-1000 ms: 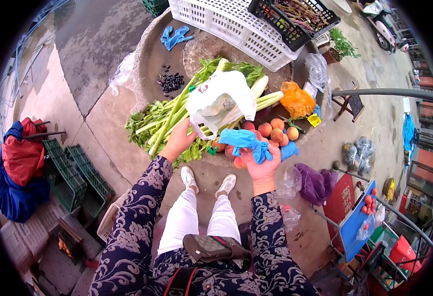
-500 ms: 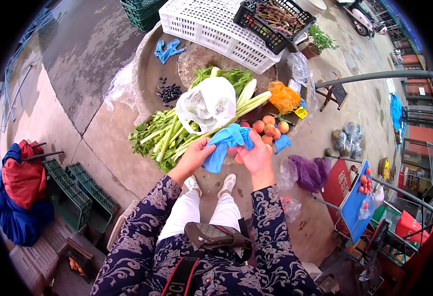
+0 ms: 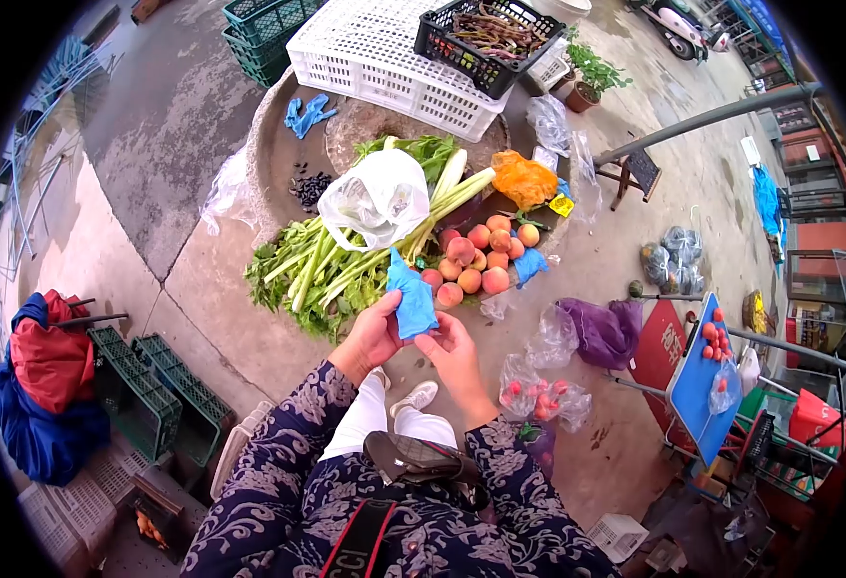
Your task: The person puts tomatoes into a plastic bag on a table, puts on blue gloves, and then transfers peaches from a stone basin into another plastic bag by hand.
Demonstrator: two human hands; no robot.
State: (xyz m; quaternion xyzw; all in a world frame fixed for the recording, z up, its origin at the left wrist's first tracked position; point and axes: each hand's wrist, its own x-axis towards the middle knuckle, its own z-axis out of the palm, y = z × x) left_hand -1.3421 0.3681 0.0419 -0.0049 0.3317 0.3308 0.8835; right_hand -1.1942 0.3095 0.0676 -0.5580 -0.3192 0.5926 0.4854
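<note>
The left hand clamps the glove in its fingers; the right hand's fingers, close together, touch its lower edge. Peaches lie at two o'clock from it, celery at ten.

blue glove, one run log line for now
left hand: holds crumpled blue glove | right hand: fingers at its lower edge | reddish peaches: beyond

Concrete floor, seamed and stained, darker patch spreading at upper left. Daylight falling softly, evenly. Round stone table standing mid-yard. Folding stool sitting beyond its right side. Blue-topped table leaning into view at right; glass-fronted shopfronts lining the far right edge.
</note>
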